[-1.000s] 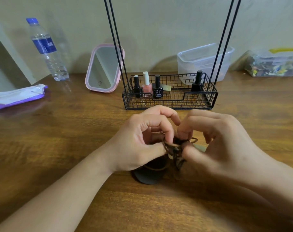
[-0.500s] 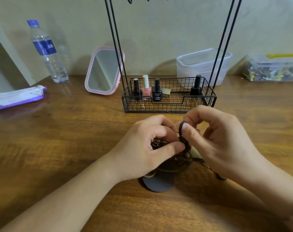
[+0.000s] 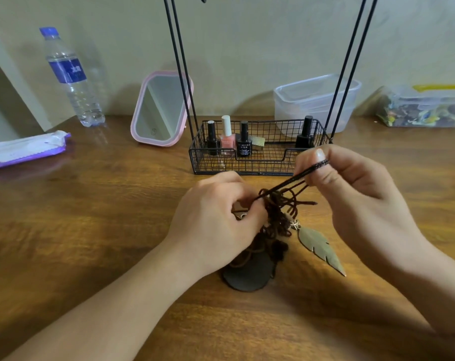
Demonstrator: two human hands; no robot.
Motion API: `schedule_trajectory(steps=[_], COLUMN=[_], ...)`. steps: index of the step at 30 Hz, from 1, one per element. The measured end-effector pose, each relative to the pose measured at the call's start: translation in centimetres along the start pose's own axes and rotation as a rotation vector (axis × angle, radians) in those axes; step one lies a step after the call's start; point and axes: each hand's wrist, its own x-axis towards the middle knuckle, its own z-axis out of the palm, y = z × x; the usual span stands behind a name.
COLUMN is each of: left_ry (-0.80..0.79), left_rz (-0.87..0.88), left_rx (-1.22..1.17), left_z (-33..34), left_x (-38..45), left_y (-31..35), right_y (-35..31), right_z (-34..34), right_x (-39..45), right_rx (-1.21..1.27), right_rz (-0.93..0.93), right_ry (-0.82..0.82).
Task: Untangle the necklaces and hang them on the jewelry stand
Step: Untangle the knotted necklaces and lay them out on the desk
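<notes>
We pinch the knot [image 3: 274, 217] just above the table [image 3: 91, 230] in our left hand [image 3: 216, 220] while our right hand [image 3: 351, 194], fingers curled on one cord [image 3: 286, 184], draws it taut up-right toward the stand [image 3: 257, 152] behind.

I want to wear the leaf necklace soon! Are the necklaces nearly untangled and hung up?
Not yet. Nothing looks done: the brown cords are still one knot. In hand: the left hand holds the knot while the right hand pulls a loop out over one finger. The leaf pendant dangles from the knot. Left: freeing every necklace and hanging them on the stand.
</notes>
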Motion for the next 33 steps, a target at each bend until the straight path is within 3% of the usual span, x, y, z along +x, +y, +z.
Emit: schedule_trajectory(steps=[6, 9, 13, 15, 21, 28, 33], left_ry=[0.051, 0.014, -0.042, -0.07, -0.061, -0.107, -0.061], left_rz=[-0.013, -0.015, -0.098, -0.17, -0.179, -0.022, -0.032], left_rx=[0.07, 0.0, -0.164, -0.29, -0.719, -0.644, -0.565], left_z=[-0.5, -0.4, -0.7, -1.1, -1.6, -1.2, -1.2], left_x=[0.3, 0.1, 0.3, 0.5, 0.5, 0.4, 0.1], left_y=[-0.1, 0.1, -0.1, -0.3, -0.2, 0.5, 0.6], right_y=[-0.3, -0.5, -0.2, -0.3, 0.1, 0.1, 0.3], right_z=[-0.7, -1.4, -2.8, -2.8, -2.3, -0.4, -0.5], right_x=[0.6, 0.7, 1.0, 1.1, 0.8, 0.3, 0.2], right_rx=[0.564, 0.668, 0.259, 0.042, -0.042, -0.27, -0.247], right_rz=[0.08, 0.209, 0.286, 0.283, 0.247, 0.12, 0.137], right_ry=[-0.026, -0.095, -0.312, -0.32, -0.3, -0.388, -0.286])
